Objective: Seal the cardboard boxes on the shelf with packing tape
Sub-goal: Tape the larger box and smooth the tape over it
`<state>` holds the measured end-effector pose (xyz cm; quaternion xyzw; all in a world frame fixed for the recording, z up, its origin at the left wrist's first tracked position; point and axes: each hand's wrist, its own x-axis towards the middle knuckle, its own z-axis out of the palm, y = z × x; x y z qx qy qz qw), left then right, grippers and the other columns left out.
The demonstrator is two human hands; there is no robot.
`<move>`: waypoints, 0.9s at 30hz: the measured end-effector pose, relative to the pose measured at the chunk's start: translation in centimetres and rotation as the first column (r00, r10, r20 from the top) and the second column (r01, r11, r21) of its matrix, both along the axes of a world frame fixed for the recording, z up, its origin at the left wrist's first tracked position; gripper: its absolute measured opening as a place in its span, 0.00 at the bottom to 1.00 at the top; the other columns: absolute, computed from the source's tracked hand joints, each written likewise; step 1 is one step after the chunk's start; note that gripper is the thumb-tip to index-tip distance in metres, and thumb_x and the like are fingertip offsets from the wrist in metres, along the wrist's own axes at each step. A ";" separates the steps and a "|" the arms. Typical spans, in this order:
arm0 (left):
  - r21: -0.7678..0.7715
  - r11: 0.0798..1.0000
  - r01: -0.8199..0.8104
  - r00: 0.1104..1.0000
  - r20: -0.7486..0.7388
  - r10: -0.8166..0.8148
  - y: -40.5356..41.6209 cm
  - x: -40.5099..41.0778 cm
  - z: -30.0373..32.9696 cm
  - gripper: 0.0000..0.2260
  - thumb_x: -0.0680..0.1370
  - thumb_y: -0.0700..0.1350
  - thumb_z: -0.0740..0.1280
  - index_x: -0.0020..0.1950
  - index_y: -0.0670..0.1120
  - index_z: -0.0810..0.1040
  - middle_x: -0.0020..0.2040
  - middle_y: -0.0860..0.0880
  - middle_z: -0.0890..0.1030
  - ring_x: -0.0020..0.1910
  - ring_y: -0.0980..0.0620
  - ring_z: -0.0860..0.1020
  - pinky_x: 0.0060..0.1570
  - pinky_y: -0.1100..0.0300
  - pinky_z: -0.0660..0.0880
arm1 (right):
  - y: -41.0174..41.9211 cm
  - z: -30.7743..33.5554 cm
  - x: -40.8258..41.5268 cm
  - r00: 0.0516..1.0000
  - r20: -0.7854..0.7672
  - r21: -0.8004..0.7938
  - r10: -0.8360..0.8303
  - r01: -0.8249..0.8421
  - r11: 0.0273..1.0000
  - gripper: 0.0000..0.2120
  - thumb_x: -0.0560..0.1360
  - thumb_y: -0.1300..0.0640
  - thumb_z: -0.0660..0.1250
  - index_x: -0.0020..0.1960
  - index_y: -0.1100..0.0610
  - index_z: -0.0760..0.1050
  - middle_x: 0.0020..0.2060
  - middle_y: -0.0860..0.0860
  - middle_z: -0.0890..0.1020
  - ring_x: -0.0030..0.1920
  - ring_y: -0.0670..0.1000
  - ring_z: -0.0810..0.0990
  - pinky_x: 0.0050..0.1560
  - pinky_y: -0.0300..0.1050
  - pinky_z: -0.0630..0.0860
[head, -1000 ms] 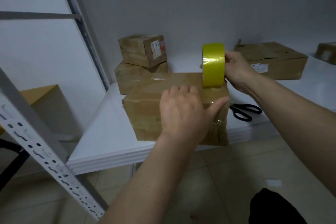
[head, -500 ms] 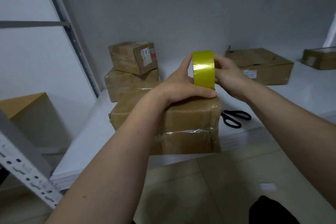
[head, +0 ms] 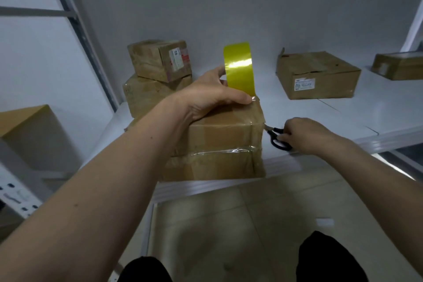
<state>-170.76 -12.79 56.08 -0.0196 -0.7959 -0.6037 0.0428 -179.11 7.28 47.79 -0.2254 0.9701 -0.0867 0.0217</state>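
White shelving (head: 357, 110) runs across in front of me against a pale wall, with a beige tiled floor below its front edge. My left hand (head: 212, 98) rests on top of the near box (head: 219, 142), which sits at the shelf's front edge. The thumb and fingers are wrapped around the lower part of the yellow tape roll (head: 239, 67), holding it upright on its edge on the box top. Clear tape already shines across the front face of this box, below my left wrist.

My right hand (head: 304, 135) is down on the shelf just right of that box, fingers curled onto the black handles of the scissors (head: 275, 136). Their blades point toward the box's right corner and lie close to it; I cannot tell whether the scissors are lifted off the shelf.

Beyond my left hand, two more boxes are stacked, the small labelled box (head: 160, 59) sitting on a larger one (head: 146, 96). Beyond my right hand sits a flat box (head: 318, 75) with a white label on its front, well apart from my fingers. Further right, at the frame's edge, lies another low box (head: 398, 66).
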 end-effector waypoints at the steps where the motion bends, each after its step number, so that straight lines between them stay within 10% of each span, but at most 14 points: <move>1: 0.013 1.000 -0.002 1.000 0.005 0.002 0.0 0.0 0.0 0.43 0.56 0.40 0.81 0.69 0.38 0.71 0.52 0.37 0.83 0.52 0.38 0.82 0.59 0.46 0.78 | 0.0 0.1 0.0 1.000 -0.027 0.038 -0.015 0.016 0.999 0.12 0.76 0.50 0.66 0.42 0.58 0.72 0.36 0.52 0.74 0.38 0.53 0.74 0.35 0.45 0.65; 9: -0.025 0.999 -0.029 0.999 -0.025 0.028 0.2 0.3 0.3 0.48 0.61 0.33 0.81 0.74 0.52 0.63 0.45 0.48 0.86 0.51 0.47 0.84 0.55 0.52 0.80 | 1.8 2.5 -0.4 0.995 0.029 0.108 -0.094 0.091 0.990 0.15 0.66 0.51 0.74 0.36 0.59 0.70 0.32 0.52 0.76 0.32 0.52 0.74 0.32 0.41 0.66; 15: 0.000 0.999 -0.050 0.998 -0.023 0.050 1.1 0.6 0.5 0.41 0.68 0.29 0.76 0.74 0.51 0.61 0.44 0.45 0.80 0.43 0.48 0.81 0.39 0.60 0.81 | 6.1 3.0 -1.1 0.957 0.276 -0.566 0.086 0.089 0.819 0.09 0.67 0.61 0.77 0.43 0.62 0.79 0.33 0.54 0.78 0.32 0.50 0.71 0.33 0.42 0.65; 27: 0.241 0.969 0.051 0.998 -0.037 -0.043 0.4 -0.6 0.0 0.43 0.62 0.28 0.73 0.73 0.49 0.63 0.53 0.38 0.78 0.49 0.42 0.81 0.48 0.52 0.81 | 10.0 5.7 -1.6 0.732 0.379 -0.571 0.567 -0.298 0.765 0.36 0.47 0.30 0.78 0.49 0.49 0.84 0.36 0.44 0.80 0.42 0.41 0.80 0.50 0.30 0.73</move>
